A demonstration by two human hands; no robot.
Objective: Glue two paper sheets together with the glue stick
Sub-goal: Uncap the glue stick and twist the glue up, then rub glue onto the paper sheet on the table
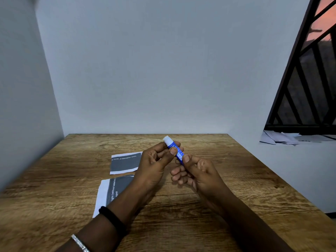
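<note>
A blue glue stick (174, 149) with a white cap at its far end is held above the wooden table (227, 179) by both hands. My left hand (154, 164) pinches its upper part just below the cap. My right hand (196, 173) grips its lower end with thumb on top. Two grey printed paper sheets lie flat to the left: a smaller sheet (124, 163) farther away, and a larger sheet (111, 193) nearer me, partly hidden under my left forearm.
Pale walls close the table at the back and left. A window with dark bars (312, 79) stands at the right, with loose papers (283, 138) on its sill. The table's right edge runs diagonally toward me.
</note>
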